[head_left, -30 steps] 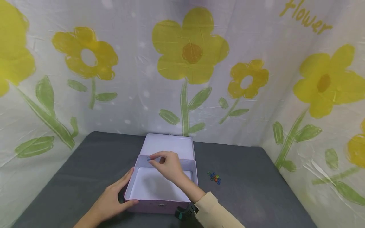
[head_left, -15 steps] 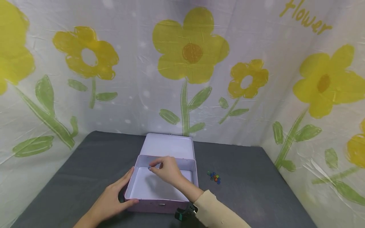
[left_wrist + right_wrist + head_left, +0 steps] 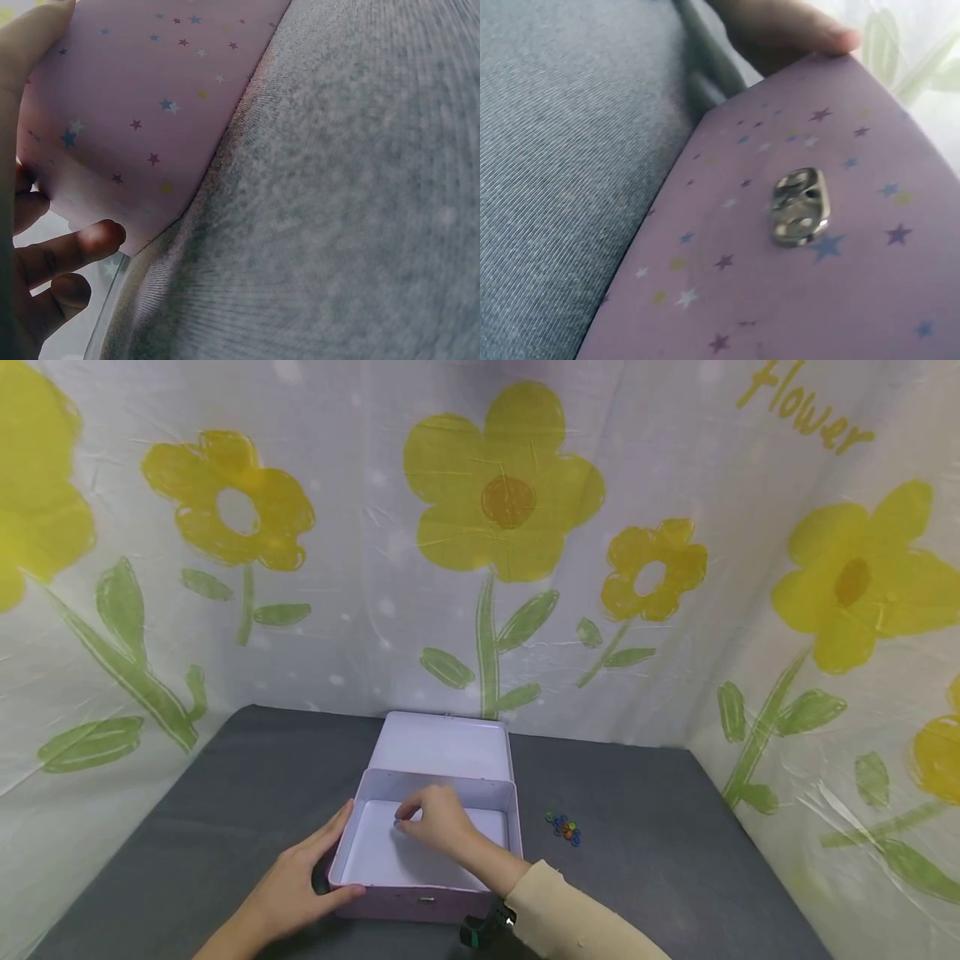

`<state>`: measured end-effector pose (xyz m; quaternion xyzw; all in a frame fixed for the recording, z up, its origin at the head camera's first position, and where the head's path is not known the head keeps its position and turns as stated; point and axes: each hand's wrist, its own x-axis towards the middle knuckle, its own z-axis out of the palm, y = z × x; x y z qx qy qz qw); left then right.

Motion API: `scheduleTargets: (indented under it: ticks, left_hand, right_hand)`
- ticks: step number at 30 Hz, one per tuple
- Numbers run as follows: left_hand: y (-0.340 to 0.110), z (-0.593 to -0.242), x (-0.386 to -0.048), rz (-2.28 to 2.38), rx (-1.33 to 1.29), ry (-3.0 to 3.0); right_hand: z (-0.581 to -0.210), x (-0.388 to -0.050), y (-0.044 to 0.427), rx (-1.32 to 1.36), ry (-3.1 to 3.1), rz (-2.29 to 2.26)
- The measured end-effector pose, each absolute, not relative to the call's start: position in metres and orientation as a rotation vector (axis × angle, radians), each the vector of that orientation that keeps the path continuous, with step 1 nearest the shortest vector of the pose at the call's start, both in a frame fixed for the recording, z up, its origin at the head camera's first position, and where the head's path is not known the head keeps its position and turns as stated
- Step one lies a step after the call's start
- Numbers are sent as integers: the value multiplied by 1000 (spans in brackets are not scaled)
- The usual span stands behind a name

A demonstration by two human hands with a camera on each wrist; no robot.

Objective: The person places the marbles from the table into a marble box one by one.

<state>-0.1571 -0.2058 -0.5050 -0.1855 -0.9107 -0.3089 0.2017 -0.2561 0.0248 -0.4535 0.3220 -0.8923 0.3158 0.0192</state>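
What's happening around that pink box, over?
Left grip on pink box. Right grip inside it, pinching small bluish piece. Lid open, nothing seen blocking. Colourful pieces outside, right of box.

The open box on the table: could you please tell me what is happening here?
A person is working at an open pink box, its lid laid back behind it. The left grip holds the near left corner of the box. The right grip is inside it, pinching a small bluish piece; whether that touches the box's floor, I cannot tell. A little group of small coloured pieces lies on the dark table, to the right of the box.
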Motion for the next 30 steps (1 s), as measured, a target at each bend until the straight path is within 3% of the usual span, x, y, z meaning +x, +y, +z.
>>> scheduleTargets:
  ticks: [17, 30]
  left_hand:
    - [-208, -508, -158, -876, -528, -2494]
    - [-207, -509, -160, -843, -492, -2551]
  right_hand:
    - [-460, -252, 20, 985, -2880, 800]
    - [-450, -255, 27, 950, -2799, 960]
